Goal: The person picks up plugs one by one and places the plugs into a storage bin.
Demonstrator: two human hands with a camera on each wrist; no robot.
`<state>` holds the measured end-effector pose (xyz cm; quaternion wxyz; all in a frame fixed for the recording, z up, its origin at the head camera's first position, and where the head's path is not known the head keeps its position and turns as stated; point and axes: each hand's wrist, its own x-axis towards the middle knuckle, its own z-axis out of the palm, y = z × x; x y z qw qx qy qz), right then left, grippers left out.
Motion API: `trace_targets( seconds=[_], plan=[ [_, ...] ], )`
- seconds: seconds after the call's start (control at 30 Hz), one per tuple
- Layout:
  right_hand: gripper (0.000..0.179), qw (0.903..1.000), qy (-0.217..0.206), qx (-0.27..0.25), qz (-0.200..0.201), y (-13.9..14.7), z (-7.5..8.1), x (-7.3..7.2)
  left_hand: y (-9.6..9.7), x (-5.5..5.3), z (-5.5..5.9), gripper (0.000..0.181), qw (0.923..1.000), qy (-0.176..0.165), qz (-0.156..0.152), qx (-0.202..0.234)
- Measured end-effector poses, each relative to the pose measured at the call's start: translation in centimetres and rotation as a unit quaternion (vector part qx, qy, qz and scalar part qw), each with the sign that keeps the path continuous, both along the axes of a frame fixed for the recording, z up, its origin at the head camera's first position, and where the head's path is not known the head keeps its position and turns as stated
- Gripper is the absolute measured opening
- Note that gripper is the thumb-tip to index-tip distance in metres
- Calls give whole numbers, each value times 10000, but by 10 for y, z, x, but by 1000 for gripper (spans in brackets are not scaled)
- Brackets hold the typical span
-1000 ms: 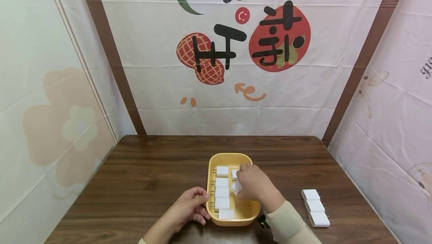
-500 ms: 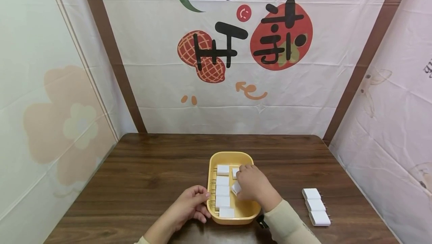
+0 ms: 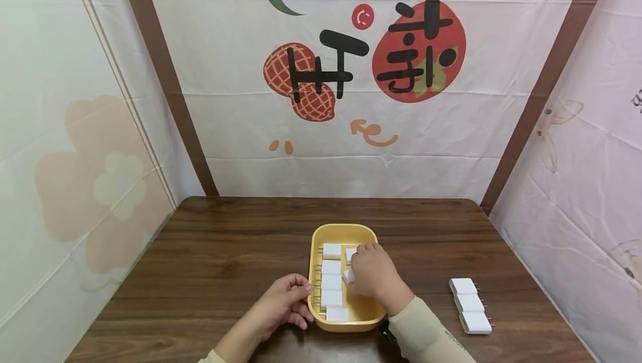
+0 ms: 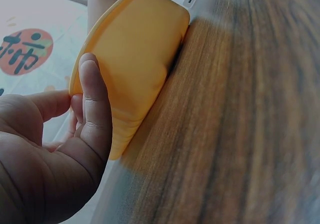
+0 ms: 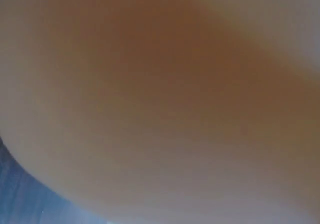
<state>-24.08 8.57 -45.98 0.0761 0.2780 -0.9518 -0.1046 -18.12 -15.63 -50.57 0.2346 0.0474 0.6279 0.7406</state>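
Note:
A yellow plastic tray point(image 3: 346, 327) rests on the table, with a column of white plug chargers point(image 3: 331, 282) along its left side, their prongs facing left. My left hand point(image 3: 281, 303) pinches the tray's left rim; in the left wrist view the thumb and fingers point(image 4: 96, 98) of that hand are at the yellow wall point(image 4: 135, 53). Inside the tray's right half, my right hand point(image 3: 373, 275) holds a white charger point(image 3: 348, 276), mostly covered by the fingers. Just beyond it lies another charger point(image 3: 350, 255), partly hidden. Blurred skin fills most of the right wrist view.
Three more white chargers point(image 3: 468, 303) lie in a touching row on the right of the brown wooden table point(image 3: 241, 240), prongs facing right. A printed white cloth point(image 3: 241, 129) hangs behind the table, with others at both sides.
The charger under my right hand has turned slightly and shows less of itself. My left hand stays on the rim. The head view has shifted a little.

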Motion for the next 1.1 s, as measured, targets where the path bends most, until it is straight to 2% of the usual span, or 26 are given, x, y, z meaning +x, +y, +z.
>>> trace_targets(
  seconds=[0.47,1.1],
  plan=[
    [43,9993,102,-182,-317,-4,-5,0,1,0,1,28,10000,13,8,-14],
    [43,9976,435,-328,-419,-6,-10,0,1,2,1,28,10000,24,0,26]
  ],
)
